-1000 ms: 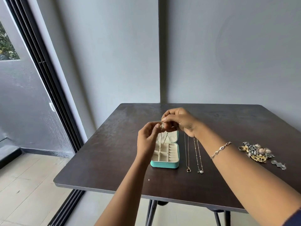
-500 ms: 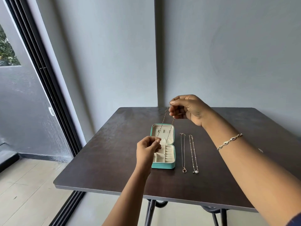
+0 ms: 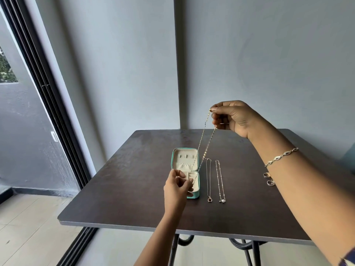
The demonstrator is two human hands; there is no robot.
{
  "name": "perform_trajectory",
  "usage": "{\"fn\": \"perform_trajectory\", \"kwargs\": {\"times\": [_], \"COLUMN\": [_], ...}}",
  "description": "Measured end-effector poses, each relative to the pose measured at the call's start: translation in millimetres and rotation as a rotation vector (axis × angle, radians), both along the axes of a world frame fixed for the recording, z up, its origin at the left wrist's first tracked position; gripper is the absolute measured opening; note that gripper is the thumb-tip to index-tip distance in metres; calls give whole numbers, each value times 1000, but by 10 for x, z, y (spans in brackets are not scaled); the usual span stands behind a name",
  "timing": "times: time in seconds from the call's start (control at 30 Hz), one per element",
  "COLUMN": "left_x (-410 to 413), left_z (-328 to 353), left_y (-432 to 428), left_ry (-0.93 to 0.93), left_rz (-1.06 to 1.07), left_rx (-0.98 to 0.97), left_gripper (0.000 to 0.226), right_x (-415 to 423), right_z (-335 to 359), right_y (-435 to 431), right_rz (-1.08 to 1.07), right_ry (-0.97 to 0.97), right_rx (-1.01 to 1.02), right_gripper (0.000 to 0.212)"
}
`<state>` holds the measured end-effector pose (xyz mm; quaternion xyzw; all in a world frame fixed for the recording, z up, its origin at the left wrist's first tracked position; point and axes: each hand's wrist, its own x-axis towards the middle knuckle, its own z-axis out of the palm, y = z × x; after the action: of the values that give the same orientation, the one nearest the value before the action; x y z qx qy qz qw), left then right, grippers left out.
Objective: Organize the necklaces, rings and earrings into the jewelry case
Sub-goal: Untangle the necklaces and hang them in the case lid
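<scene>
The right hand (image 3: 233,119) has lifted away from the left hand (image 3: 177,186), fingers of both pinching the necklace (image 3: 203,148), now stretched straight over the jewelry case (image 3: 194,196), likely for stowing.

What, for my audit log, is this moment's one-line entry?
left hand pinches necklace bottom | right hand holds top | jewelry case open

1.0 s ago: both hands close together above case, chain bunched btwn fingertips. Now: R hand (image 3: 233,119) has gone up and toward far side; L hand (image 3: 177,186) has dropped to near half of jewelry case (image 3: 185,160). Gold chain necklace (image 3: 203,148) now drawn out in 2 strands, slanting btwn the hands. View shifted: earring pile at R out of frame; 2 rings (image 3: 267,175) now show beside R forearm.
</scene>
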<state>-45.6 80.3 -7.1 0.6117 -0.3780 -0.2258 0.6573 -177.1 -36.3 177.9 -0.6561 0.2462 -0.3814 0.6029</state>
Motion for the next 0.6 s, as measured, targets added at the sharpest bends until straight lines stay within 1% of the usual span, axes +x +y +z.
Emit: {"fn": "perform_trajectory", "kwargs": {"times": [0.07, 0.2, 0.33, 0.43, 0.5, 0.57, 0.6], "left_x": [-58, -146, -228, -290, -337, -390, -419], "left_z": [-10, -61, -143, -224, -267, -293, -297], "left_y": [40, 77, 79, 81, 79, 74, 69], "left_ry": [-120, -345, -579, -664, -710, -735, -749], "left_rz": [20, -29, -79, -116, -145, -135, -105], "left_rx": [-14, -36, -97, -110, -114, -98, -96], "left_gripper": [27, 24, 9, 16, 27, 38, 40], "right_x": [-43, -126, -217, -284, -317, -339, -347], "right_z": [-6, -66, -160, -238, -290, -339, -365], "right_y": [-36, -134, -249, -338, -399, -453, -477], "right_rz": [-32, -83, -106, -115, -143, -169, -182], "right_ry": [7, -15, -40, -33, 3, 46, 70], "right_rx": [20, 108, 189, 218, 198, 165, 146], "right_gripper": [14, 15, 14, 11, 11, 12, 11]}}
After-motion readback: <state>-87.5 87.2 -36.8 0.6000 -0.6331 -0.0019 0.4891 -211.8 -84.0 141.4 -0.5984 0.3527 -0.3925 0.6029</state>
